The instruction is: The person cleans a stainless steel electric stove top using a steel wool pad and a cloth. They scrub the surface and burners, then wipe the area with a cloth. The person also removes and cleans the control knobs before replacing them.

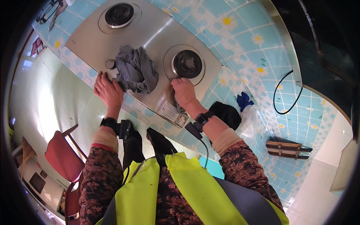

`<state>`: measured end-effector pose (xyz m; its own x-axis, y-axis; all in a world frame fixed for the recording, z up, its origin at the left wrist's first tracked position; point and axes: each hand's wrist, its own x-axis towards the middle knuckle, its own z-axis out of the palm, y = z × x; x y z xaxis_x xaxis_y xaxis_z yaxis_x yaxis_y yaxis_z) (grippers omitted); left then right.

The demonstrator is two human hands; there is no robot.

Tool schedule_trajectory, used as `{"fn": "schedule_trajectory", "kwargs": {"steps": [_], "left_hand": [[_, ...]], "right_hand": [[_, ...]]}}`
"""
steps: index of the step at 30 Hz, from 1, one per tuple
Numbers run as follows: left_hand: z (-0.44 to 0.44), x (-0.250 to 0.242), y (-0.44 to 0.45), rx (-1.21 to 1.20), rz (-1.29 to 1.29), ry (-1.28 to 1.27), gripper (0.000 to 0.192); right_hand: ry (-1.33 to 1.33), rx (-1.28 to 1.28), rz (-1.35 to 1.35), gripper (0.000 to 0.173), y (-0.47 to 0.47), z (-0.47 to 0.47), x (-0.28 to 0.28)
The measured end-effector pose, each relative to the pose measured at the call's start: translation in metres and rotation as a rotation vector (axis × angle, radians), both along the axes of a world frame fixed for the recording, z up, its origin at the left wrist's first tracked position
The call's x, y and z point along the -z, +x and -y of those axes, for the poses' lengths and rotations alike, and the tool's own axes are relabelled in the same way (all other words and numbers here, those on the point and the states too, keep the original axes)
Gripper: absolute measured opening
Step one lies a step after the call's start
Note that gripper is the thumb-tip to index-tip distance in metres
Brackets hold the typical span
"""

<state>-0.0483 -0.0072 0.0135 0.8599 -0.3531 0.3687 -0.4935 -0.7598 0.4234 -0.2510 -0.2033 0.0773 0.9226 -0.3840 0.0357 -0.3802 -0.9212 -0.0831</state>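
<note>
A stainless steel two-burner gas cooktop lies before me. My left hand rests on its front edge with the thumb apart, beside a round control knob. Just right of that knob a crumpled grey cloth is heaped on the steel. My right hand is at the near rim of the right burner, fingertips bunched together. Under its palm a bit of grey, rough material shows; whether the fingers hold anything is hidden. A printed label is stuck on the cooktop's front right corner.
The left burner sits farther off. Right of the cooktop are a black cloth, a blue cloth and a clear plastic bag. A wooden rack hangs on the tiled wall. A red chair stands at left.
</note>
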Motion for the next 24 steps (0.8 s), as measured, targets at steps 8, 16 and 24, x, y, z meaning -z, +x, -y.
{"fn": "schedule_trajectory", "kwargs": {"steps": [8, 16, 24], "left_hand": [[-0.003, 0.0, -0.001, 0.02, -0.033, -0.018, 0.048], [-0.002, 0.001, 0.003, 0.014, -0.053, -0.067, 0.046], [-0.007, -0.007, 0.001, 0.094, -0.073, -0.123, 0.048]], "right_hand": [[-0.091, -0.042, 0.1, 0.012, 0.06, 0.006, 0.014], [0.179, 0.131, 0.097, 0.011, -0.061, 0.019, -0.012], [0.119, 0.15, 0.095, 0.025, -0.055, -0.015, -0.047]]}}
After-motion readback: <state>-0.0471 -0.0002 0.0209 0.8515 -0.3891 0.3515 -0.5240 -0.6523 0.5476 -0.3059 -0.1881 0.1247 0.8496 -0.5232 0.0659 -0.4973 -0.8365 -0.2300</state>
